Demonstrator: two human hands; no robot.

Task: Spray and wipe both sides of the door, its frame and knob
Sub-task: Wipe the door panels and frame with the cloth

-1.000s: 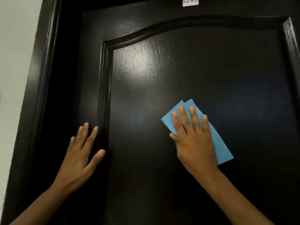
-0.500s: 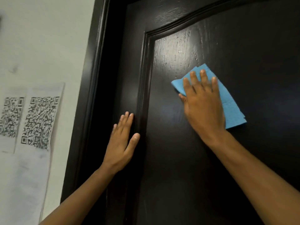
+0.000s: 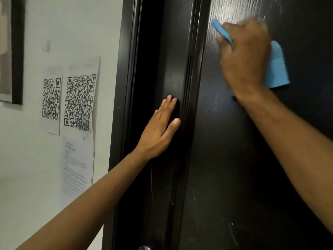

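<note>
- Black wood fills most of your view: the door runs from the middle to the right edge, glossy, with grain showing near the top and pale streaks lower down.
- Your right hand is pressed against the door's inner panel near the top, blurred; the fingers look bent over a blue cloth, so you appear to be gripping it against the wood.
- Blue cloth shows on both sides of that hand: a narrow strip at the upper left beside the fingers and a wider folded part at the right, lying flat on the panel.
- Your left hand is released and flat, fingers straight and together, thumb spread to the right, resting on the door's flat outer strip just left of the raised moulding.
- Left of that hand stands the dark door frame, meeting a pale wall.
- On the wall hang two sheets with QR codes side by side, with a printed notice below the right one; its words are too small to read.
- A dark-framed picture sits at the far left edge.
- At the bottom edge a bit of shiny metal, the knob, barely shows.
</note>
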